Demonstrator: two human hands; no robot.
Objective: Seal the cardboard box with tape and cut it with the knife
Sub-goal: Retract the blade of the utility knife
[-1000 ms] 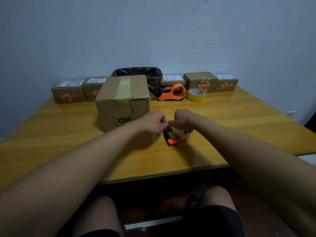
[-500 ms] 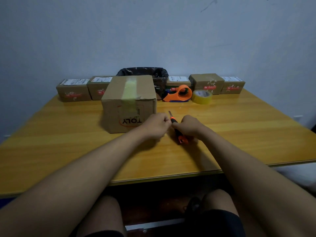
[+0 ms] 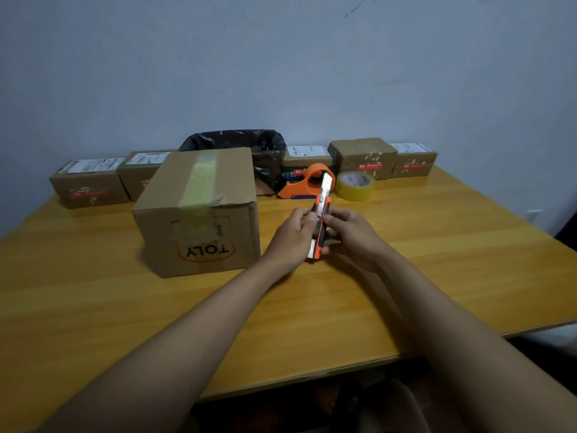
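Observation:
A cardboard box [image 3: 199,210] stands on the wooden table [image 3: 437,251], left of my hands, with a strip of yellowish tape [image 3: 199,182] running over its top and down its front. Both hands hold an orange and black utility knife [image 3: 321,220] just above the table, right of the box. Its silver blade sticks out and points up and away from me. My left hand [image 3: 295,235] grips the knife's left side, my right hand [image 3: 346,232] its right side.
An orange tape dispenser [image 3: 304,182] and a yellow tape roll [image 3: 356,185] lie behind the knife. Several small cardboard parcels [image 3: 89,182] and a bin with a black bag [image 3: 249,145] line the wall. The table's front edge is close to me.
The knife has been lifted off the table and tilted upright, with its blade now extended far out. Both hands rose slightly with it.

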